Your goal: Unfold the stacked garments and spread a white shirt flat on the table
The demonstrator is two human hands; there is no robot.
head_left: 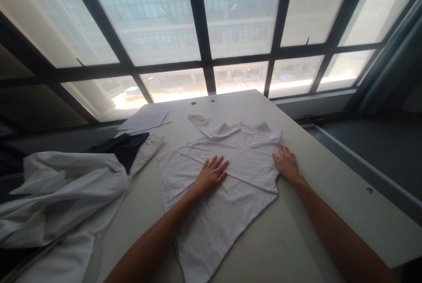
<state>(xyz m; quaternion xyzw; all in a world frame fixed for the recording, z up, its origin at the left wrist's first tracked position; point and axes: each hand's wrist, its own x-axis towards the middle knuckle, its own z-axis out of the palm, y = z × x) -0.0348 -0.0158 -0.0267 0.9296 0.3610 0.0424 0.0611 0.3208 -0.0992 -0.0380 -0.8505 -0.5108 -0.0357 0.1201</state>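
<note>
A white shirt (227, 204) lies spread on the white table, partly folded over, with its collar end toward the window and its lower part toward me. My left hand (212, 174) rests flat on the middle of the shirt, fingers spread. At the shirt's right edge is my right hand (286, 162), its fingers stretched out and its palm down, touching the cloth and the table beside it. Neither hand grips anything. Small wrinkles run across the upper part of the shirt.
A heap of white and dark clothes (75, 186) hangs over the left side of the table (306, 230). Sheets of paper (143, 118) lie at the back left. Behind the table stands a large window (240, 15) with dark frames; a curtain (389, 63) hangs on the right.
</note>
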